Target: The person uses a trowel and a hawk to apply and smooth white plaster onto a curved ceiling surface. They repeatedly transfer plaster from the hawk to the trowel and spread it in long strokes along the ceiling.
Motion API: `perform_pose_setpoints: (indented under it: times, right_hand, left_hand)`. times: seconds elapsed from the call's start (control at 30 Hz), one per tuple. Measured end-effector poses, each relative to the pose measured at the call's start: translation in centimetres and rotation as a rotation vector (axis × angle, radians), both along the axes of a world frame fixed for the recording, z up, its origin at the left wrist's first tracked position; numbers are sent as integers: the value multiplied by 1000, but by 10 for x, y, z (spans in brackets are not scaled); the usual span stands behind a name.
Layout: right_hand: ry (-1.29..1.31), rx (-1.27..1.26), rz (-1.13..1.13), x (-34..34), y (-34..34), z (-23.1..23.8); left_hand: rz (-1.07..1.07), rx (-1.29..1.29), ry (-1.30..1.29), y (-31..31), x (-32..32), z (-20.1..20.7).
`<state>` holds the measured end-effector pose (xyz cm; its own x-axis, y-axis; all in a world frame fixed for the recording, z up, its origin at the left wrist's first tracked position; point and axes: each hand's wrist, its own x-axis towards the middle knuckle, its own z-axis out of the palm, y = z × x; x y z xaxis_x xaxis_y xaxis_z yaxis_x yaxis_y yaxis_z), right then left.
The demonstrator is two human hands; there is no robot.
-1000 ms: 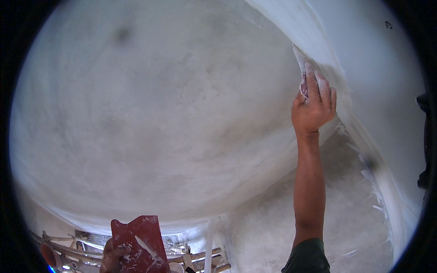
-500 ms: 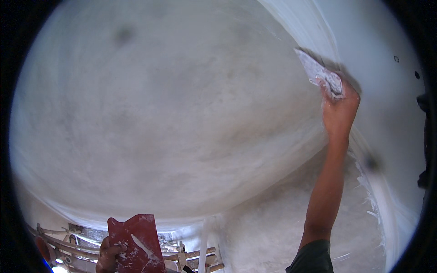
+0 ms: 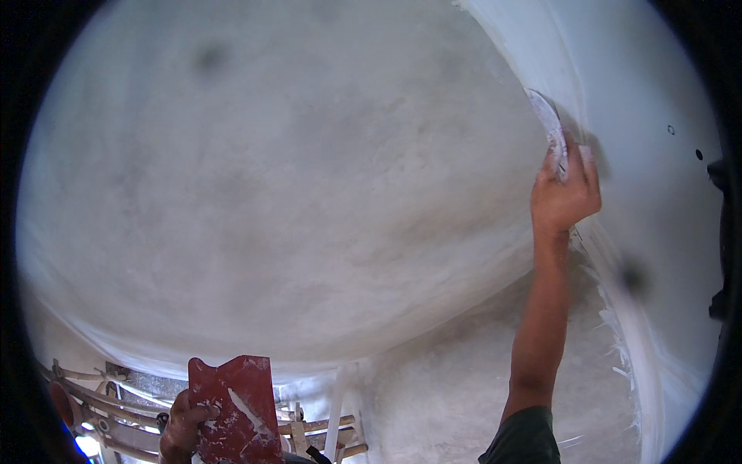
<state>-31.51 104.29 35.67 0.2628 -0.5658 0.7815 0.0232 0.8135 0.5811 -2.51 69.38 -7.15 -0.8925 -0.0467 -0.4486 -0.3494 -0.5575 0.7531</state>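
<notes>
My right hand (image 3: 566,199) reaches up at the right with its fingers closed round a putty-smeared scraper (image 3: 547,122). The scraper's thin blade is seen nearly edge-on and meets a curved white putty band (image 3: 533,46) where the grey surface borders a smooth pale panel. Low on the left, my left hand (image 3: 182,429) grips a red flat board (image 3: 224,394) by its left edge. White putty lies on the board as a streak and scattered smears. The lower end of the board runs out of the picture.
A large grey plastered surface (image 3: 309,178) curves across most of the view. The smooth pale panel (image 3: 641,193) fills the right side. Pole scaffolding (image 3: 116,406) stands below at the left, with a pale upright post (image 3: 335,414) beside it. Ragged white putty (image 3: 618,340) edges the lower right seam.
My right hand has turned the scraper from a broad face to nearly edge-on, its tip now farther right. The red board has shifted slightly up and right in the view.
</notes>
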Motion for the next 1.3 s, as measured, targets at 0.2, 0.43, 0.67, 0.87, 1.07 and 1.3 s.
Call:
perform_pose_setpoints:
  times: [0.2, 0.43, 0.67, 0.87, 1.07, 1.3]
  right_hand:
    - [-6, 29, -28, -20, 3, -28]
    - [37, 95, 84, -30, 23, -43]
    - [20, 80, 32, -41, 32, -23]
    - [-1, 4, 133, 1, 27, -28]
    - [-938, -210, 805, 107, -15, -144]
    - [-2332, -913, 1140, 158, -93, -283]
  left_hand:
    - [-24, -7, -23, -5, 0, -8]
    - [97, 51, 50, 10, -1, -10]
    - [96, 51, 85, 13, -5, -11]
    - [55, 118, 104, 5, -1, -28]
    - [63, 166, 315, 3, -4, -6]
    - [54, 319, 151, -9, -26, 5]
